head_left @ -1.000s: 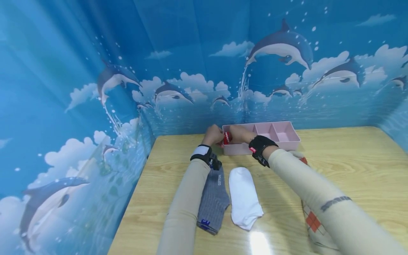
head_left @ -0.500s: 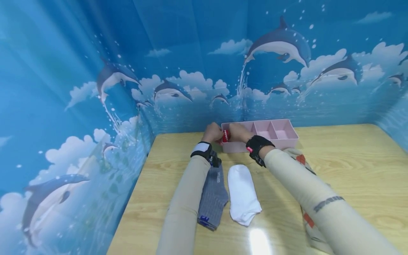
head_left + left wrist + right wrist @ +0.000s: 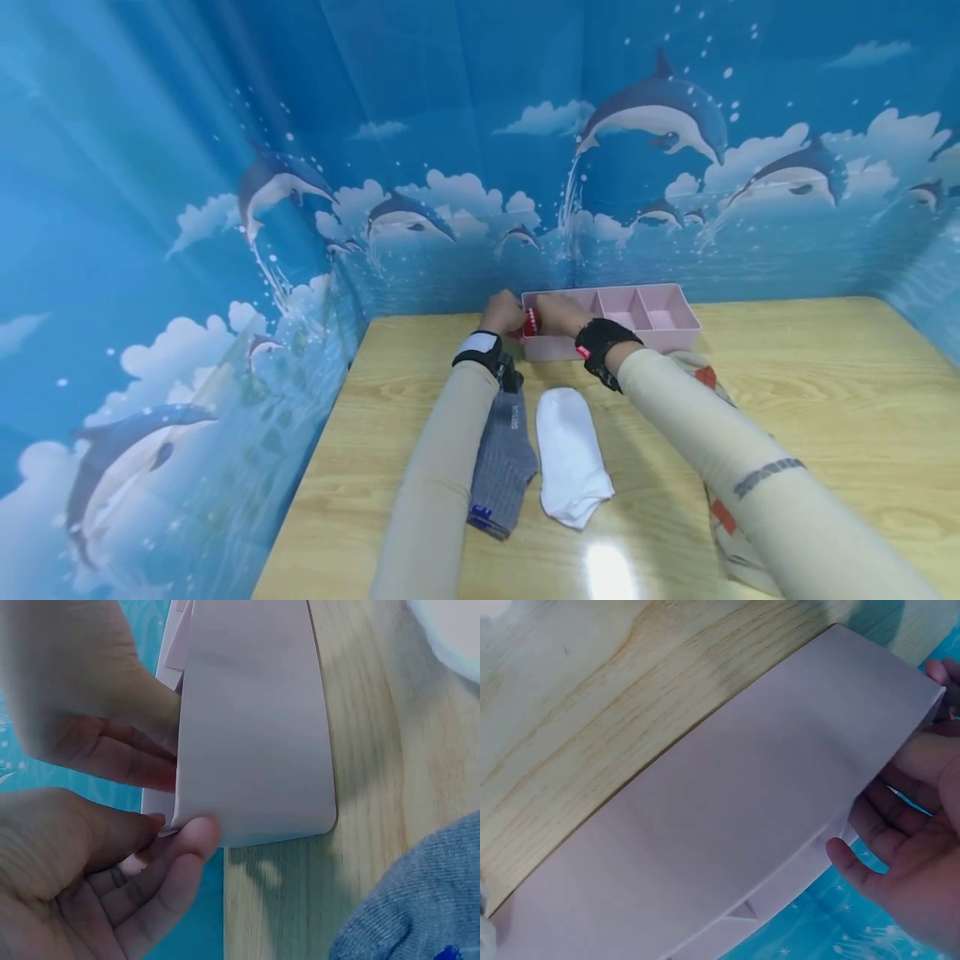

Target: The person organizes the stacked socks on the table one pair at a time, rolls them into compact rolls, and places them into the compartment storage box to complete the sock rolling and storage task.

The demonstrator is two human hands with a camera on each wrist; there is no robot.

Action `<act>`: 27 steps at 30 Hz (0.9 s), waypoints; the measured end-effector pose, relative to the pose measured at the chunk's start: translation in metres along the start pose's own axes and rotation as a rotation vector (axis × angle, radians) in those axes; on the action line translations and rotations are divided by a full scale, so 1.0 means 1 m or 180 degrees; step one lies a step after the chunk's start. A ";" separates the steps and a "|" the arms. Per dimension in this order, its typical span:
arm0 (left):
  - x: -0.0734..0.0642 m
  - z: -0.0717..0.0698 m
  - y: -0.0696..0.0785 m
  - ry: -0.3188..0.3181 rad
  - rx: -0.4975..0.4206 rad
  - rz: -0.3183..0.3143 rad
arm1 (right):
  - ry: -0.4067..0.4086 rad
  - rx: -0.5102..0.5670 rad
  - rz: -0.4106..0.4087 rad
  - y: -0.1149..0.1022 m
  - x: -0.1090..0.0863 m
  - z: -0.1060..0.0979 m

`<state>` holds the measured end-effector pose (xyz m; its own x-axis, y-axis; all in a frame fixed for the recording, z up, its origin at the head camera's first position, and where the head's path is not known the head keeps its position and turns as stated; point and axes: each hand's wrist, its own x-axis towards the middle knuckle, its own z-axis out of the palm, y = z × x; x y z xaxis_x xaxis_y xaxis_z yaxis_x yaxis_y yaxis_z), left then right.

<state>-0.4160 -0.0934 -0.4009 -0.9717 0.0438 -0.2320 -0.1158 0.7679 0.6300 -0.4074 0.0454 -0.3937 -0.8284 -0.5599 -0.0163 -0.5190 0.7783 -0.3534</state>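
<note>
At the table's far edge stands a pink divided box (image 3: 615, 342). My left hand (image 3: 502, 314) is at its left end; in the left wrist view the thumb and forefinger (image 3: 199, 836) pinch the corner of the rim. My right hand (image 3: 561, 315) reaches down into the left compartment, its fingertips hidden behind the box wall (image 3: 727, 787). Between the hands, in that compartment, shows a red cloth item (image 3: 532, 322) with white marks; I cannot tell whether the right fingers grip it. A folded grey sock (image 3: 502, 467) and a white sock (image 3: 573, 458) lie in front.
A beige cloth item with orange diamonds (image 3: 724, 518) lies partly under my right forearm. The box's right-hand compartments (image 3: 667, 312) hold nothing visible. A blue dolphin curtain (image 3: 450, 125) hangs right behind the wooden table (image 3: 817, 400).
Both hands stay at the box's left end with only slight shifts. The head view has moved a little; the socks lie as before.
</note>
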 end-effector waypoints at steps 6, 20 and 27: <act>-0.002 -0.001 -0.006 0.0064 0.0076 0.0192 | -0.0223 -0.0246 -0.0087 -0.007 -0.001 -0.008; -0.059 -0.021 0.014 0.0577 0.1357 0.1051 | -0.0228 0.0017 -0.0380 -0.020 -0.044 -0.056; -0.123 -0.018 0.013 0.0535 0.1558 0.1760 | 0.0130 0.0175 -0.0917 -0.023 -0.095 -0.046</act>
<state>-0.3012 -0.0999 -0.3511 -0.8845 0.4371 0.1632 0.4641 0.8601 0.2116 -0.3267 0.0943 -0.3409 -0.6570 -0.7428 0.1291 -0.7228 0.5718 -0.3881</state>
